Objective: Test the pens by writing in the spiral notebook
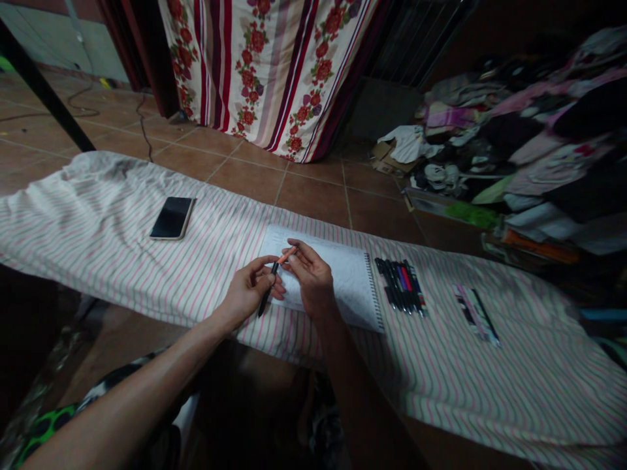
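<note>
Both hands meet over the left part of a spiral notebook (350, 287) that lies open. Between thumb and fingers, my left hand (243, 294) grips a slim black pen (266, 299), its dark end slanting down toward me. At the pen's upper end is an orange part (288, 254), pinched by the fingers of my right hand (316, 281). Whether the orange part is a cap or part of the barrel, I cannot tell. Faint writing or drawing covers the notebook's pages.
Right of the notebook lies a row of several pens (402, 287), mostly black, with purple and red ones. Farther right is a smaller group of pens or pencils (477, 314). A phone (172, 218) rests at left on the striped cloth (220, 241). Clothes (533, 137) are piled beyond.
</note>
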A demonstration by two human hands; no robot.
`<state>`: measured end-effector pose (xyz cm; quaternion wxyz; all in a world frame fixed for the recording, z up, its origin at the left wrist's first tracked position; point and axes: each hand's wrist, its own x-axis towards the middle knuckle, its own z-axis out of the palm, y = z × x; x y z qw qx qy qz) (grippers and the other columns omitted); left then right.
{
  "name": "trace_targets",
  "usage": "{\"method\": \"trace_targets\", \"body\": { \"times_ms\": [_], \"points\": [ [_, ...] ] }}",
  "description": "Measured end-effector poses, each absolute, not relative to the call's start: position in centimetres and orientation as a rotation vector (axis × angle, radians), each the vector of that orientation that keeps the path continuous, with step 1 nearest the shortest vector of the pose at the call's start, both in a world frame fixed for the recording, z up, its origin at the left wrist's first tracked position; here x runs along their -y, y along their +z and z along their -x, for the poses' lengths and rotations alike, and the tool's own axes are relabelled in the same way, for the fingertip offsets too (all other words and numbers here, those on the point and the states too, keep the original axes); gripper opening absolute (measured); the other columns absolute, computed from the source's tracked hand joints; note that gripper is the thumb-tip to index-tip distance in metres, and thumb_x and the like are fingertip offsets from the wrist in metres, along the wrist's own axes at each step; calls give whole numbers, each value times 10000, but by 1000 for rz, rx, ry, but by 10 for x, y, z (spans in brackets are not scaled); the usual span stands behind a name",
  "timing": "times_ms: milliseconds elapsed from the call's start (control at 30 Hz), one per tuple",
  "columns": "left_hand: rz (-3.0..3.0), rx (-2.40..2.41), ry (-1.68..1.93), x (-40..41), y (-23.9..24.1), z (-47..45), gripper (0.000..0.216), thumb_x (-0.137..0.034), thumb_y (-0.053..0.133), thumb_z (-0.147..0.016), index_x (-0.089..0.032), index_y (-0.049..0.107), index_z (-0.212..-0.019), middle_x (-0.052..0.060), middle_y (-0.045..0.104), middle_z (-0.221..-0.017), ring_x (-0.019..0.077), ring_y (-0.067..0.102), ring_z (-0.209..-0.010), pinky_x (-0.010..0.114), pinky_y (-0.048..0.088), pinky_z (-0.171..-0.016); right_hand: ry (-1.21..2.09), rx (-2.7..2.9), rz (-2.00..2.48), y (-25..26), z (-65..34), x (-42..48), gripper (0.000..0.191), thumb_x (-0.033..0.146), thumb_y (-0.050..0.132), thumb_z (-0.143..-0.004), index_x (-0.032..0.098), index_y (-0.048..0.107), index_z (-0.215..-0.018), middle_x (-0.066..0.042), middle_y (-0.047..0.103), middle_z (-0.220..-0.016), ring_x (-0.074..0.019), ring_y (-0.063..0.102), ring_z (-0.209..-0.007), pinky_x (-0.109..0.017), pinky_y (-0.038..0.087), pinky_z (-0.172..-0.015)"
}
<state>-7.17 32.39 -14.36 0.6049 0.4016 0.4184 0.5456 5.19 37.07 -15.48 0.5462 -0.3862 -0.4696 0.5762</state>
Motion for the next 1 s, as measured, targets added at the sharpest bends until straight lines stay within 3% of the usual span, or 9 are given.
{"method": "trace_targets", "body": {
  "times_ms": [1000],
  "points": [
    [-980,-999,1246,-322,-143,70,417,-261,620,-709,-82,542,-1078,-20,585,-586,94,512,-480,244,412,-531,1398,1080,987,-147,-53,-368,408,360,729,-643,190,658,-1007,6,629,-811,-137,638,-764,-322,574,-730]
  ]
}}
